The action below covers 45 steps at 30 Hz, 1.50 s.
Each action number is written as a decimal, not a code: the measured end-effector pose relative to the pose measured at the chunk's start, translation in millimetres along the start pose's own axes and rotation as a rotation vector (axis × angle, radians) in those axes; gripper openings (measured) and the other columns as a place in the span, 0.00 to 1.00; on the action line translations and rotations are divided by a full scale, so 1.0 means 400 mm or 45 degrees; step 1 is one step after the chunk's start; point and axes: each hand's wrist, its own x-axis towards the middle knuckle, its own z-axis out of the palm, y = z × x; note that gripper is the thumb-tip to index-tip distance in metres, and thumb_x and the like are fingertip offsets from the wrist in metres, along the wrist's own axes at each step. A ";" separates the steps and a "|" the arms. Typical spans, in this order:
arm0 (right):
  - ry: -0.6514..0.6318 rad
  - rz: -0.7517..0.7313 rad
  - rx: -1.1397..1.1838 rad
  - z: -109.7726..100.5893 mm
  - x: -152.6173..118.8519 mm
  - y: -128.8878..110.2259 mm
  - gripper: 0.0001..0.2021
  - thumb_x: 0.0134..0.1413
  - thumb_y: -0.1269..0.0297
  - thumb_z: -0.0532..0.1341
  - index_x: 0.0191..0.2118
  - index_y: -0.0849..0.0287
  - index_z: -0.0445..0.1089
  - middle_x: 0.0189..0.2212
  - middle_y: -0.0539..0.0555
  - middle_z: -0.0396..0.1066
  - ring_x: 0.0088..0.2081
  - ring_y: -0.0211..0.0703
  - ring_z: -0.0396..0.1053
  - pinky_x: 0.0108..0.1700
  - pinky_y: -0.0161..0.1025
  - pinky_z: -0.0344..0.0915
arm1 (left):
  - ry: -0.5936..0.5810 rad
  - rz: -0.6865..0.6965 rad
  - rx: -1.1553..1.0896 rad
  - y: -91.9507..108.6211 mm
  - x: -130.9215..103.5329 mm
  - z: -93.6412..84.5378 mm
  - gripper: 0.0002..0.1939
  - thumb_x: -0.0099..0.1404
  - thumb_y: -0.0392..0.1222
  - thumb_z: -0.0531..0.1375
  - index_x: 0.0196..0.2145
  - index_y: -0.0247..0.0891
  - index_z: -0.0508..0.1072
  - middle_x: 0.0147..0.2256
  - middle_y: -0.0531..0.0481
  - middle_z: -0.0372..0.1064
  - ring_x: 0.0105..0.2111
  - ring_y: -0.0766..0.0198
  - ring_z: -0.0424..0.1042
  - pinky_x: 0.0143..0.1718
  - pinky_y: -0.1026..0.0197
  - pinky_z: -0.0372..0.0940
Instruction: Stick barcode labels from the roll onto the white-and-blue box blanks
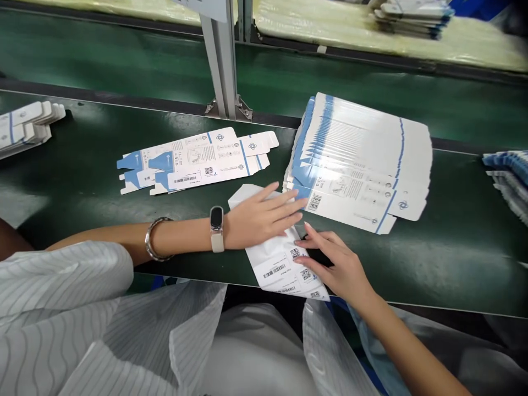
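A white sheet of printed labels, with barcodes and QR codes, lies on the green work surface and reaches over its front edge. My left hand rests flat across the upper part of the sheet, fingers stretched toward the fanned cartons. At the sheet's right side is my right hand, its thumb and fingers apart and the fingertips at the sheet's edge; no label shows between them. Just beyond my hands a fanned stack of flat white-and-blue cartons is spread out. A few flat cartons with a label on top lie to the left.
Folded cartons sit at the far left, and another stack at the right edge. A metal post stands at the back of the green surface. More cartons lie on the yellowish shelf behind.
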 end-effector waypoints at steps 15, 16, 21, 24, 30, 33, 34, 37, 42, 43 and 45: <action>0.077 -0.281 -0.381 -0.007 -0.008 0.013 0.38 0.51 0.66 0.64 0.64 0.50 0.44 0.40 0.50 0.75 0.45 0.48 0.65 0.47 0.49 0.61 | -0.190 -0.024 -0.291 0.032 -0.015 0.018 0.26 0.71 0.48 0.41 0.62 0.34 0.50 0.64 0.48 0.42 0.64 0.55 0.42 0.63 0.44 0.38; 0.081 -0.279 -0.355 -0.007 -0.005 0.011 0.38 0.51 0.67 0.64 0.64 0.50 0.44 0.39 0.50 0.75 0.45 0.48 0.65 0.46 0.48 0.61 | -0.190 -0.023 -0.285 0.033 -0.016 0.020 0.26 0.71 0.49 0.41 0.62 0.34 0.49 0.64 0.48 0.41 0.64 0.55 0.42 0.63 0.44 0.38; 0.058 -0.240 -0.167 -0.004 0.007 0.006 0.37 0.52 0.68 0.63 0.64 0.52 0.45 0.37 0.52 0.73 0.41 0.44 0.66 0.44 0.45 0.64 | -0.186 -0.022 -0.282 0.032 -0.016 0.023 0.27 0.70 0.49 0.41 0.62 0.34 0.48 0.64 0.47 0.40 0.64 0.55 0.41 0.63 0.43 0.38; 0.047 -0.202 -0.132 -0.005 0.009 0.009 0.36 0.52 0.68 0.62 0.64 0.52 0.45 0.36 0.52 0.72 0.40 0.43 0.66 0.43 0.44 0.65 | -0.188 -0.023 -0.294 0.031 -0.015 0.019 0.27 0.70 0.49 0.41 0.62 0.34 0.48 0.64 0.46 0.41 0.64 0.54 0.42 0.63 0.43 0.40; 0.011 -0.287 -0.460 -0.019 -0.001 0.018 0.27 0.51 0.62 0.63 0.57 0.55 0.58 0.49 0.61 0.66 0.52 0.55 0.61 0.49 0.54 0.60 | -0.191 -0.001 -0.311 0.033 -0.016 0.011 0.24 0.69 0.51 0.44 0.60 0.42 0.55 0.64 0.46 0.40 0.63 0.48 0.42 0.61 0.37 0.42; -0.047 -0.334 -0.571 -0.027 -0.003 0.021 0.26 0.51 0.60 0.63 0.56 0.58 0.60 0.53 0.63 0.62 0.55 0.58 0.58 0.51 0.57 0.58 | -0.189 -0.003 -0.322 0.039 -0.017 0.009 0.24 0.70 0.50 0.43 0.60 0.39 0.55 0.63 0.48 0.43 0.63 0.50 0.43 0.61 0.36 0.41; -0.039 -0.339 -0.573 -0.028 -0.003 0.022 0.25 0.51 0.60 0.63 0.55 0.58 0.61 0.53 0.63 0.62 0.55 0.58 0.58 0.51 0.57 0.58 | -0.187 -0.004 -0.328 0.042 -0.018 0.009 0.24 0.70 0.49 0.42 0.60 0.38 0.54 0.63 0.49 0.44 0.63 0.50 0.43 0.61 0.36 0.41; 0.029 -0.329 -0.525 -0.027 -0.003 0.025 0.24 0.51 0.61 0.63 0.53 0.58 0.62 0.50 0.62 0.65 0.54 0.54 0.60 0.51 0.54 0.60 | -0.171 -0.022 -0.354 0.048 -0.019 0.013 0.22 0.71 0.46 0.42 0.60 0.39 0.54 0.62 0.52 0.47 0.63 0.53 0.44 0.62 0.37 0.41; 0.131 -0.314 -0.429 -0.023 0.000 0.020 0.19 0.48 0.66 0.65 0.48 0.58 0.65 0.42 0.58 0.71 0.47 0.50 0.65 0.49 0.51 0.62 | -0.140 -0.054 -0.503 0.046 -0.016 0.016 0.19 0.71 0.43 0.44 0.58 0.41 0.58 0.60 0.55 0.52 0.63 0.57 0.46 0.63 0.39 0.39; 0.159 -0.311 -0.395 -0.023 0.002 0.017 0.18 0.48 0.67 0.65 0.46 0.58 0.66 0.40 0.57 0.71 0.45 0.48 0.67 0.47 0.50 0.63 | -0.142 -0.066 -0.565 0.043 -0.014 0.014 0.19 0.71 0.43 0.44 0.57 0.41 0.59 0.59 0.56 0.54 0.63 0.57 0.47 0.64 0.40 0.38; 0.221 -0.296 -0.332 -0.023 0.008 0.008 0.16 0.48 0.69 0.66 0.44 0.59 0.67 0.36 0.56 0.72 0.41 0.45 0.68 0.43 0.46 0.65 | -0.160 -0.089 -0.697 0.038 -0.010 0.008 0.18 0.71 0.43 0.44 0.56 0.41 0.62 0.58 0.57 0.58 0.62 0.60 0.50 0.65 0.43 0.36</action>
